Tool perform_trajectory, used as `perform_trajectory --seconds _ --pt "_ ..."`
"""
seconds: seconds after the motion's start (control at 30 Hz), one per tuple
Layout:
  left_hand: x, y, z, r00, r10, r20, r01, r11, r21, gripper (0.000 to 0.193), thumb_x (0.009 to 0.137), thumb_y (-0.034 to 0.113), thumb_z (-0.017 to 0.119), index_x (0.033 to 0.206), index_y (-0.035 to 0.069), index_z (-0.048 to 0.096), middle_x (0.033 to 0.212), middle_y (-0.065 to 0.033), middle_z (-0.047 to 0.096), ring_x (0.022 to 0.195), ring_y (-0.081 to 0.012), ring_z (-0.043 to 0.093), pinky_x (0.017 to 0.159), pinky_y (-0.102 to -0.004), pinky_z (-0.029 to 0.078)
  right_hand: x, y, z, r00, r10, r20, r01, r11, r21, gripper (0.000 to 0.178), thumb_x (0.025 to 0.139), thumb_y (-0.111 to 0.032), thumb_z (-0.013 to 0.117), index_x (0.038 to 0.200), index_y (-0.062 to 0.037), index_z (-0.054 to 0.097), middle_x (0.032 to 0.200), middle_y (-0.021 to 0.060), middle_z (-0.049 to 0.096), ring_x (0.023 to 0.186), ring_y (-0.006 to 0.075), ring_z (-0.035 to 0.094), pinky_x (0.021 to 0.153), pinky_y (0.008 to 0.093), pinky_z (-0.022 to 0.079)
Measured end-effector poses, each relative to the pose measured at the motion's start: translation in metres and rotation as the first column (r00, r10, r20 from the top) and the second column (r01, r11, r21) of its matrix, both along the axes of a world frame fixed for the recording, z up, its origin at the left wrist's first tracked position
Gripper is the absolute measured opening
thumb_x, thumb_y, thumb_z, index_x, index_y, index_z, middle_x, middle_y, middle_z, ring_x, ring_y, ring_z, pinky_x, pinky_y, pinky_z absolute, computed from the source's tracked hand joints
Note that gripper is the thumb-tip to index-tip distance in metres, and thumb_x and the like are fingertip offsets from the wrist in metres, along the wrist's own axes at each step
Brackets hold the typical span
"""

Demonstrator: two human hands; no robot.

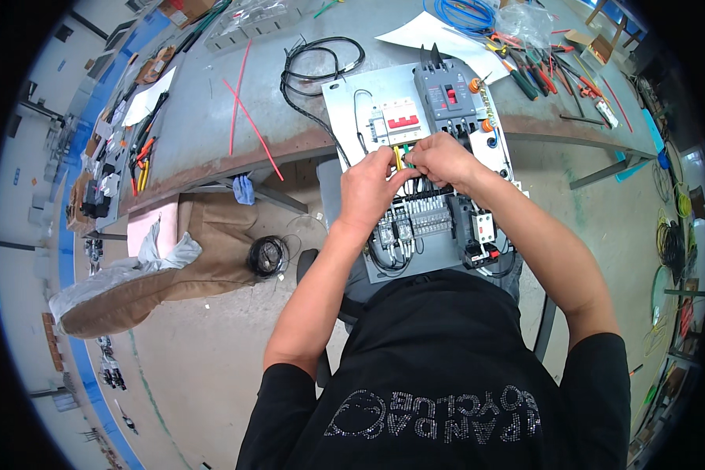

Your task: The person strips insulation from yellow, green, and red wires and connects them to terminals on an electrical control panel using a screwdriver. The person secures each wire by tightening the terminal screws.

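Note:
A pale metal mounting plate (345, 102) leans from the table edge toward my lap, crowded with electrical parts. Just below a white miniature circuit breaker (399, 121) with red toggles, my two hands meet over yellow and green wires (398, 159). The fingers of my left hand (366, 188) are pinched together at the wires' left side. My right hand (445, 160) pinches close beside the green one; its fingertips cover what they grip. Above it sits a large grey moulded-case breaker (448, 95) with a red lever. Below are terminal blocks (431, 217) and a black contactor-like unit (474, 231).
The grey worktable (196, 125) holds red wires (252, 125), a black cable bundle (321, 53), a blue wire coil (460, 14) and several pliers and screwdrivers (533, 78). A brown cloth-covered seat (172, 266) and a black wire coil (268, 256) are left on the floor.

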State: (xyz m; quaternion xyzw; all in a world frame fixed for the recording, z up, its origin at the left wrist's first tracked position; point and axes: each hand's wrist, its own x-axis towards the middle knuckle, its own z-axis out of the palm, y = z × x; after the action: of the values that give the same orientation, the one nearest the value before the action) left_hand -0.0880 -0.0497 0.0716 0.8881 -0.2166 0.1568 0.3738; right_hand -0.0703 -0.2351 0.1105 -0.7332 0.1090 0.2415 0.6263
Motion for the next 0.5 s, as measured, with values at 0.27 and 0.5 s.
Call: perform_trajectory --seconds 0.27,0.5 --pt "0.000 -0.002 -0.006 0.994 -0.047 0.097 0.046 0.999 0.016 0.041 0.080 0.019 0.091 0.115 0.008 0.072 0.082 -0.0073 0.069 0.067 -0.0196 0.067 0.061 -0.0321 0.054 -0.008 -0.006 0.009 0.990 0.107 0.089 -0.094 0.985 -0.145 0.022 0.095 -0.017 0.062 0.093 0.0027 0.071 0.067 0.0054 0.061 0.051 0.0132 0.055 0.047 0.0308 0.043" --pt "0.001 -0.004 0.001 0.994 -0.078 0.070 0.078 0.997 0.002 0.033 0.082 0.009 0.088 0.112 0.003 0.076 0.083 -0.0105 0.070 0.069 -0.0252 0.069 0.064 -0.0351 0.055 -0.026 -0.036 0.061 0.961 0.243 0.132 -0.234 0.969 -0.083 0.030 0.099 -0.019 0.066 0.116 0.0045 0.073 0.074 0.0070 0.067 0.057 0.0132 0.066 0.053 0.0305 0.053"
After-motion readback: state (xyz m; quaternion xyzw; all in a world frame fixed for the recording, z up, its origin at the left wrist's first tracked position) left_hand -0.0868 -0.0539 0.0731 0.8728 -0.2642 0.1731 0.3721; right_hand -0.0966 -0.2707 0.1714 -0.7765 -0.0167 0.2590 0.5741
